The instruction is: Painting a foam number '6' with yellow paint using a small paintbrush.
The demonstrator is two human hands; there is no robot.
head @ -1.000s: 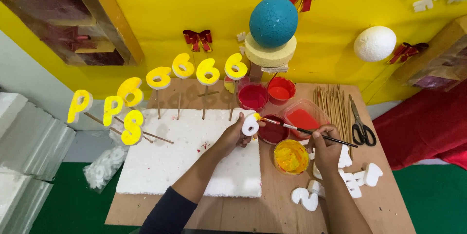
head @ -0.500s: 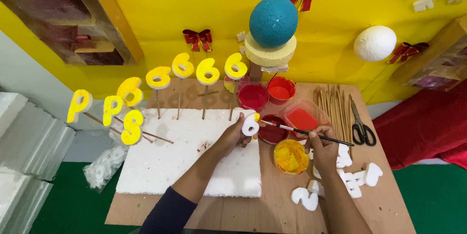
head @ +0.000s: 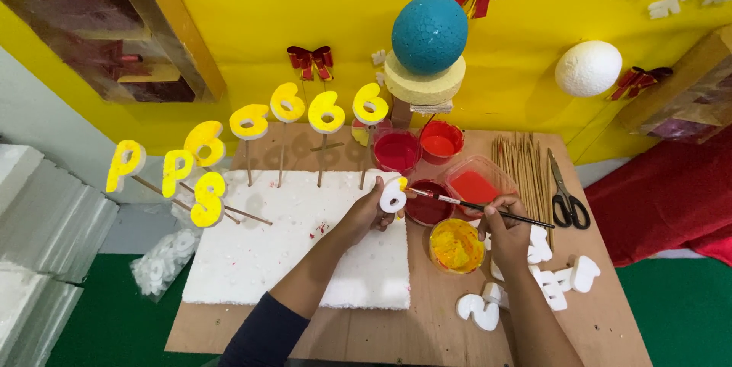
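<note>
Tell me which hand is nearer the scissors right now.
Right. The right hand, holding a paintbrush, sits just left of the scissors, past the wooden sticks. The left hand, holding a white foam shape, is farther left over the foam board.

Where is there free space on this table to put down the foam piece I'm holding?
The white foam slab is mostly bare, and so is the brown tabletop along the near edge. It is crowded around the paint cups, the skewers and the white cutouts.
</note>
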